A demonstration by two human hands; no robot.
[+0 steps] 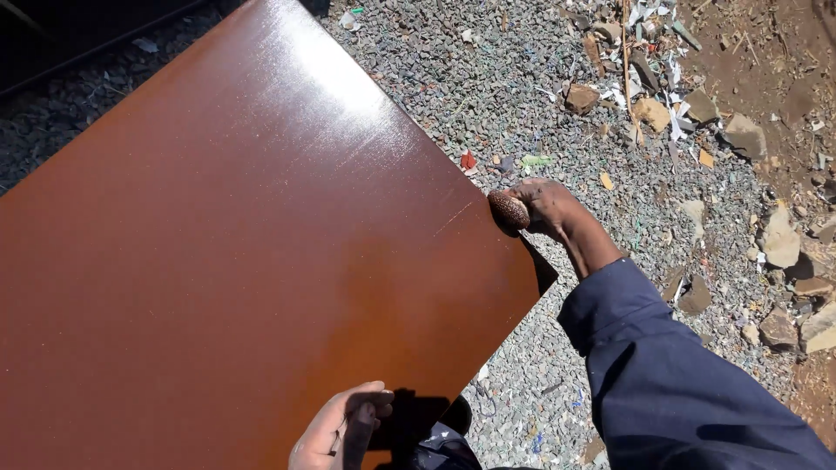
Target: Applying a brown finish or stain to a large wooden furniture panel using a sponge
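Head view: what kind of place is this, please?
Probably an outdoor work yard. The brown board lies over grey gravel in sunlight, with loose stones and paper scraps on bare earth.

No whole package, label, sign or screen is to be seen here. Only litter is on show: white paper scraps (pixel 649 17) are scattered among the stones at the top right, torn and crumpled, too small to be told as wrappers or not. A red scrap (pixel 468 160) is spotted on the gravel (pixel 453 78) just beside the board's edge, and a pale green scrap (pixel 535 161) lies near it. Nothing printed can be made out.
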